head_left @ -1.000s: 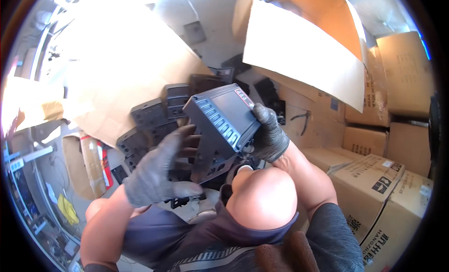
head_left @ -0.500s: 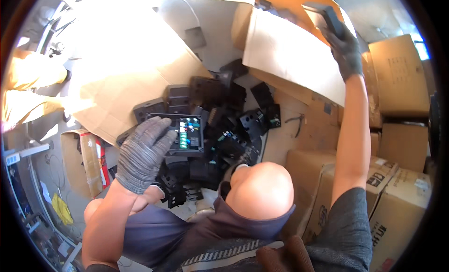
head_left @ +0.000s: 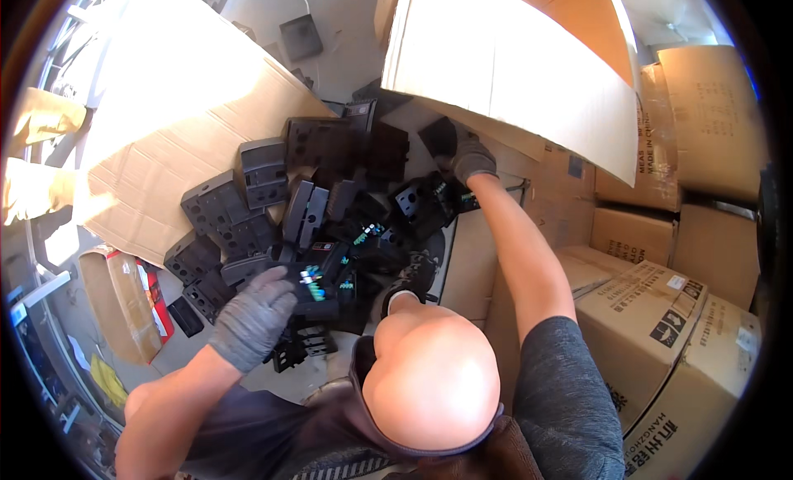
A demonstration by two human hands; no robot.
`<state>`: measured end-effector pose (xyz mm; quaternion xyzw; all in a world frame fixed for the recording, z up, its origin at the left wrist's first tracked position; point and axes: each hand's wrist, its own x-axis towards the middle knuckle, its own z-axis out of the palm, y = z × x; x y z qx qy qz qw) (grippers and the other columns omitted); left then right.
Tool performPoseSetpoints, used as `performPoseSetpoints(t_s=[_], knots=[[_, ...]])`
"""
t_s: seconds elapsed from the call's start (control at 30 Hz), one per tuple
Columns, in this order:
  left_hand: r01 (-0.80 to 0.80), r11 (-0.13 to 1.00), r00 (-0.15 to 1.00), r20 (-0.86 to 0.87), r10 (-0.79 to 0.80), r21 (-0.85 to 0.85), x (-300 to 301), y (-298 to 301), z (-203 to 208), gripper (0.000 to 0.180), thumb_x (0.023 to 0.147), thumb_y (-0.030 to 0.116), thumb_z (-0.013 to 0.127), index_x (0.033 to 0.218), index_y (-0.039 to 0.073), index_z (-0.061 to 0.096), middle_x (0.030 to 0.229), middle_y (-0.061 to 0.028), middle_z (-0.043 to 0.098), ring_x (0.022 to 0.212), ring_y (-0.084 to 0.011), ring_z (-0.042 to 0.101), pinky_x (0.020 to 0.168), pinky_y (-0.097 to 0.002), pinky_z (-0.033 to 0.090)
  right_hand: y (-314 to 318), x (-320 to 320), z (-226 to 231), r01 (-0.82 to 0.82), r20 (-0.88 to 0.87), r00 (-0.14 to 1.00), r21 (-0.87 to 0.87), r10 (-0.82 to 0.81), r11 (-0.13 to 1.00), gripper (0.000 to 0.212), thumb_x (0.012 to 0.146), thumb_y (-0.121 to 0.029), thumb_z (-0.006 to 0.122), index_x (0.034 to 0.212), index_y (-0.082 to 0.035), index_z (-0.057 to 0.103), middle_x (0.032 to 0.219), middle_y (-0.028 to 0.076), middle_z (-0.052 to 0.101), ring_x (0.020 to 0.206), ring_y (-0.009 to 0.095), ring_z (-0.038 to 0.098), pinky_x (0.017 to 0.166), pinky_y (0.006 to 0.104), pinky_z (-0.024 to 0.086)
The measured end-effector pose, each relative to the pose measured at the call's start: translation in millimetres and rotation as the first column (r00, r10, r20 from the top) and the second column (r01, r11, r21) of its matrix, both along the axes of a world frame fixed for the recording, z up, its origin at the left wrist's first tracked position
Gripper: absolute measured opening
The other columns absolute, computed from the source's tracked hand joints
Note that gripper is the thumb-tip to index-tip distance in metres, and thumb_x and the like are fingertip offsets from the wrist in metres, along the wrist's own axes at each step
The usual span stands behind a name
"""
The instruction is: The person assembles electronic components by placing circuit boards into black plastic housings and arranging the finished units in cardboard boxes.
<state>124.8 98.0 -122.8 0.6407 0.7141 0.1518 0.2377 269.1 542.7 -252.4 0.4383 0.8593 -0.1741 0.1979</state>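
Cartons (head_left: 632,306) line one side; the right hand (head_left: 473,159), down from the box (head_left: 512,71) (casing presumably left there), is at a floor panel (head_left: 437,138), left hand (head_left: 254,319) beside a housing (head_left: 315,308); neither grip can be told.

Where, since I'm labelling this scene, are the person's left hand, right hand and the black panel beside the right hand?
Left hand (head_left: 254,320): head view, middle of the gloved back.
Right hand (head_left: 474,160): head view, middle of the glove.
Black panel (head_left: 437,138): head view, middle of its visible dark face.
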Motion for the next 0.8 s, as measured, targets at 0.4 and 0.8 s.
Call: performPoseSetpoints(t_s=[0.4,0.8], knots=[[0.316,0.945,0.948,-0.006,-0.318,-0.082,75,24,-109,0.024,0.083,0.017,0.058,0.101,0.006,0.070,0.132,-0.0134,0.062,0.138,-0.0327,0.048,0.112,-0.0446,0.044,16,20,-30,0.147,-0.330,0.903,-0.368,-0.277,0.918,0.094,0.078,-0.051,0.078,0.151,-0.007,0.039,0.152,0.025,0.044,0.132,0.040,0.052,0.109,0.0452,0.045],[-0.144,0.990,0.986,-0.083,0.143,-0.002,56,35,-93,0.039,0.081,0.013,0.069,0.120,0.007,0.065,0.138,-0.0135,0.057,0.137,-0.0326,0.047,0.117,-0.0492,0.035,-107,-22,48,-0.446,-0.427,0.854,-0.308,0.296,0.841,0.062,0.084,-0.026,0.077,0.141,-0.014,0.056,0.147,0.022,0.049,0.120,0.040,0.060,0.103,0.0443,0.049]])
